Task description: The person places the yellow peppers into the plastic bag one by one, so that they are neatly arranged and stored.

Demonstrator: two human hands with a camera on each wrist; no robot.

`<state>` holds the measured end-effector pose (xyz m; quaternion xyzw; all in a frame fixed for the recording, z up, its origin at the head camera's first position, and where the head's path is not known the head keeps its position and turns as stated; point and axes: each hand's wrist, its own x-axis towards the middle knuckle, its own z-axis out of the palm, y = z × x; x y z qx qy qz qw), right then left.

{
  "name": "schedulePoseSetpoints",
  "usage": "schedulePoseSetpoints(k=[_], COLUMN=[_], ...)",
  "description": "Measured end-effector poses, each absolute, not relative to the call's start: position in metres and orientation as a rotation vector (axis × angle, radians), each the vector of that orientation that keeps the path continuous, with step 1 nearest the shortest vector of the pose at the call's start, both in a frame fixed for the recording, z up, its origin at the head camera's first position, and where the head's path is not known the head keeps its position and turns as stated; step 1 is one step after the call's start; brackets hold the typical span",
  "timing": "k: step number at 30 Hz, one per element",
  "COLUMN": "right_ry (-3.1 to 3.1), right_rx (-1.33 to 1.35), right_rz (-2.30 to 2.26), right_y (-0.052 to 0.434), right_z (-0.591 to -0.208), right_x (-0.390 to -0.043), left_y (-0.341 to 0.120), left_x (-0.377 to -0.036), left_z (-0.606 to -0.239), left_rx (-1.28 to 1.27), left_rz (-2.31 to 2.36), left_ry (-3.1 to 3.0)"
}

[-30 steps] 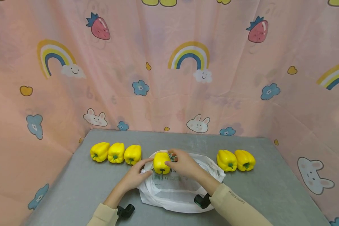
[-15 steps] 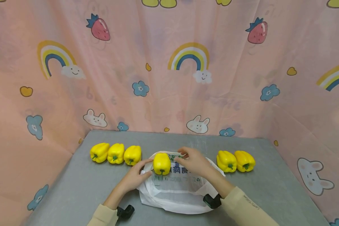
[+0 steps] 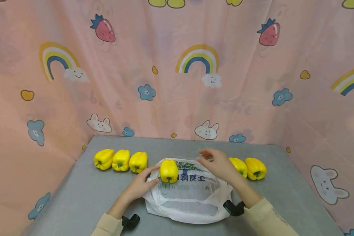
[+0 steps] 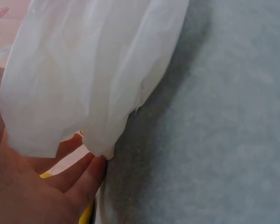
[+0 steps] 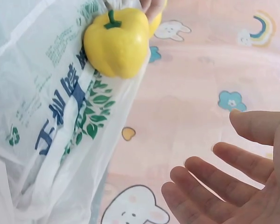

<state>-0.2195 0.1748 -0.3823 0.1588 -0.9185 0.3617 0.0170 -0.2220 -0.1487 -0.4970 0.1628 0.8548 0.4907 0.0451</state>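
Note:
A white plastic bag [image 3: 191, 193] with green and blue print lies with its mouth spread toward me. One yellow bell pepper [image 3: 169, 171] rests inside its left part, stem facing me; the right wrist view shows this bell pepper [image 5: 116, 43] against the printed wall. My left hand [image 3: 142, 183] holds the bag's left edge between thumb and fingers, right beside the pepper. In the left wrist view, white plastic partly covers that hand [image 4: 51, 186]. My right hand [image 3: 219, 165] hovers over the bag's right side, holding nothing, fingers loosely bent; the right wrist view shows its fingers [image 5: 214, 182] spread apart.
Three yellow bell peppers [image 3: 121, 160] stand in a row at the left on the grey table [image 3: 76, 200]. Two more bell peppers [image 3: 255, 168] sit at the right, one partly behind my right hand. A pink patterned curtain [image 3: 177, 108] hangs behind the table.
My right hand has let go of the bell pepper inside the bag and moved right toward the right-hand peppers. My left hand and that pepper have stayed in place.

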Motion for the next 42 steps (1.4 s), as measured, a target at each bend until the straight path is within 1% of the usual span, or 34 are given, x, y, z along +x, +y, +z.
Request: schedulePoseSetpoints(k=[14, 21, 35, 42], right_ry=[-2.765, -2.763, -2.767, -2.756], right_rx=[0.432, 0.346, 0.201, 0.175], right_rz=[1.112, 1.093, 1.011, 1.035], right_y=[0.218, 0.239, 0.291, 0.312], right_z=[-0.384, -0.384, -0.4, -0.406], right_x=[-0.222, -0.222, -0.222, -0.222], left_y=[-0.149, -0.149, -0.147, -0.148], left_x=[-0.223, -0.223, -0.222, -0.222], left_z=[-0.498, -0.498, -0.497, -0.498], left_rx=[0.506, 0.495, 0.511, 0.489], left_rz=[1.51, 1.503, 1.509, 1.51], left_ry=[2.607, 2.605, 2.602, 2.605])
